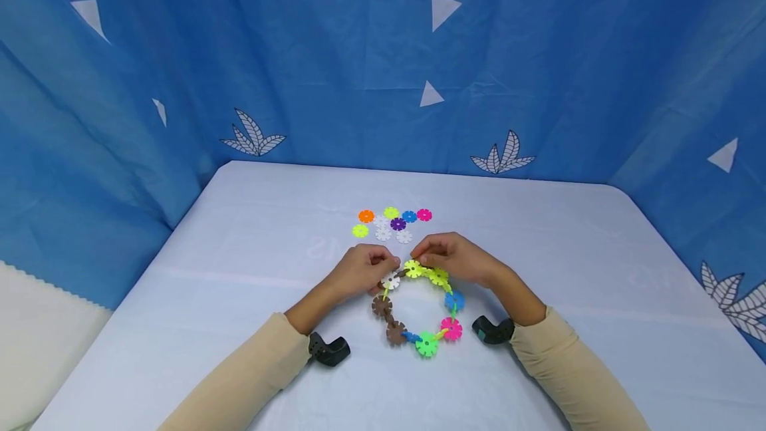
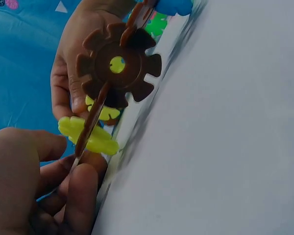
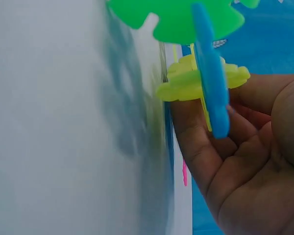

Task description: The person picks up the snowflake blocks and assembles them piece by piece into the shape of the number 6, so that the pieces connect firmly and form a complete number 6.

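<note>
Notched plastic interlocking discs, slotted edge to edge, form a colourful ring between the two hands. At its upper left, my left hand (image 1: 361, 267) pinches the ring near a white disc (image 1: 390, 281). My right hand (image 1: 456, 257) holds the top of the ring by the yellow discs (image 1: 413, 269), thumb and fingers curled in. Close up in the left wrist view are a brown disc (image 2: 137, 73) and a yellow disc (image 2: 100, 143) beside the left fingertips. A blue disc (image 3: 213, 73) and a green disc (image 3: 186, 19) cross the right wrist view, partly covering the right fingers.
Several loose discs, among them an orange one (image 1: 366, 216), a purple one (image 1: 397, 224) and a pink one (image 1: 424, 215), lie beyond the hands on the white table (image 1: 269, 218). Black wrist devices (image 1: 329, 351) sit at both cuffs. A blue curtain (image 1: 359, 52) hangs behind.
</note>
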`<state>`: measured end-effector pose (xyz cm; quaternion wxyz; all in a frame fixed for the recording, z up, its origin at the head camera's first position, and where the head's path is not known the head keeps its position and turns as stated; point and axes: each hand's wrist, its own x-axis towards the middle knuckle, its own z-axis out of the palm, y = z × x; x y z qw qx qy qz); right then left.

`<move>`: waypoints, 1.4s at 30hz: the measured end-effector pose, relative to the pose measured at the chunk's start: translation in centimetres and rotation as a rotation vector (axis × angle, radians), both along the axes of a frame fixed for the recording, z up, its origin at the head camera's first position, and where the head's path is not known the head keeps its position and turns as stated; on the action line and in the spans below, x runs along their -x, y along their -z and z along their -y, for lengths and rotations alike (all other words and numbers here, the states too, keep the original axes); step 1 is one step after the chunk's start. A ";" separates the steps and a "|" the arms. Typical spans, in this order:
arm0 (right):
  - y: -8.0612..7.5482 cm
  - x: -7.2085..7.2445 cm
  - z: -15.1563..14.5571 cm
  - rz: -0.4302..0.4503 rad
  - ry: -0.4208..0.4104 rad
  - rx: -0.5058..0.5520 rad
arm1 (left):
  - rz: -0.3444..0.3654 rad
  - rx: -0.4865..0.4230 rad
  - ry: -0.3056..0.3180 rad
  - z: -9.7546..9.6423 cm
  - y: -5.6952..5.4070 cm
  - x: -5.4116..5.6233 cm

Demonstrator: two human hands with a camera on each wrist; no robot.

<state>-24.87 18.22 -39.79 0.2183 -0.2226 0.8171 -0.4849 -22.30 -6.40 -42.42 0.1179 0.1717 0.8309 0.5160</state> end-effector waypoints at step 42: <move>0.1 4.0 -0.5 -0.195 -0.107 -0.285 | -0.017 0.061 0.097 0.0 0.4 0.1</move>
